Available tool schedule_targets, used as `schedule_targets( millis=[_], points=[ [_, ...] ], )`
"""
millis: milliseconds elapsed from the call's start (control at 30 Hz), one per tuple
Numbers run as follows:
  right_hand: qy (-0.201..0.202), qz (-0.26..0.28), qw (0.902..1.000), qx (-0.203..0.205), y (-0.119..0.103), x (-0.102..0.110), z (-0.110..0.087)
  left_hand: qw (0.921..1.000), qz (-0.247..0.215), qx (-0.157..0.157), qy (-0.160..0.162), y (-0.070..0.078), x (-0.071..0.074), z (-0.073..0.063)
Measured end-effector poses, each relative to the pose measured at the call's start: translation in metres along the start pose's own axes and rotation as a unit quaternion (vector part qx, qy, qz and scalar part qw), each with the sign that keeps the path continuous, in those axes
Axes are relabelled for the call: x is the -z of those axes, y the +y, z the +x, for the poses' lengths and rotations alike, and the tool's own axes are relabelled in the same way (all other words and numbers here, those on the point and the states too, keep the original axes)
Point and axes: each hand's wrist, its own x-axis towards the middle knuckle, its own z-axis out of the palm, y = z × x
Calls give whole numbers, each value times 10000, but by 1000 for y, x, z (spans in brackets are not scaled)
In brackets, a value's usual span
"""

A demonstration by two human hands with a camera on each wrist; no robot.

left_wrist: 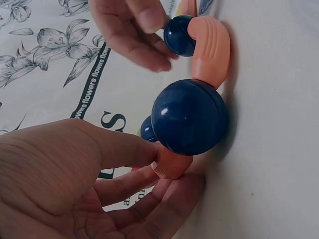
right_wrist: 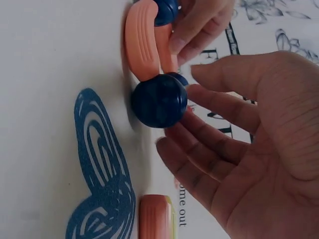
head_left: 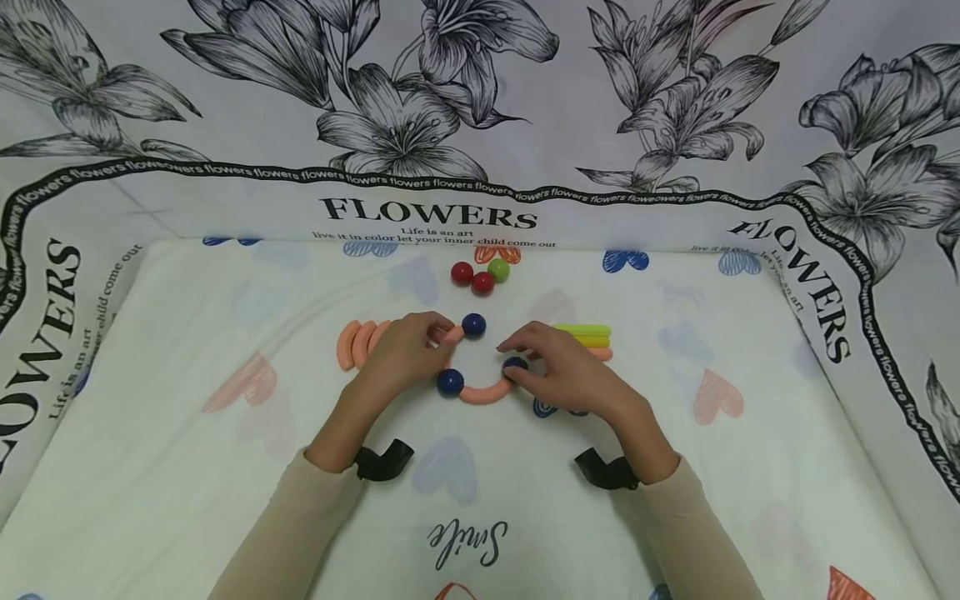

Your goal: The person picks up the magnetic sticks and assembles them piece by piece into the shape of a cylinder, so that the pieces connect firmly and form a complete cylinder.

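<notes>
Visible: three blue balls [head_left: 450, 382], two red [head_left: 482, 284], one green [head_left: 498, 270], five orange arcs [head_left: 486, 394], three rods [head_left: 592, 342].

We reach in from the bottom of the head view, our left forearm [head_left: 296, 525] slanting from lower left and our right forearm [head_left: 688, 525] from lower right, sleeves [head_left: 326, 483] ending near the wrists [head_left: 337, 433]. Around the centre, our left hand [head_left: 405, 350] is angled inward, thumb and fingers curled into a pinch, while to its right our right hand [head_left: 566, 367] faces it, fingers [right_wrist: 224, 106] loosely bent and spread, thumb slightly apart from them.
</notes>
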Motion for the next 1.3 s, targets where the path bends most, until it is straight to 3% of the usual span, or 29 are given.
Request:
schedule_targets(
  millis=[167,333,533,1000,1300],
  points=[
    [-319,-45,9995,8,3,5,-1,9999,144,-91,24,0,1,-1],
    [-347,13,9993,115,5,5,-2,9997,190,-167,27,-1,2,-2],
    [-117,163,9996,206,8,3,1,9998,187,-55,-81,-3,3,-2],
    [347,224,9991,-24,11,-1,4,9992,367,73,-137,2,5,-6],
    [614,127,9980,-70,15,-6,7,9966,751,79,-329,1,6,-10]
  ],
)
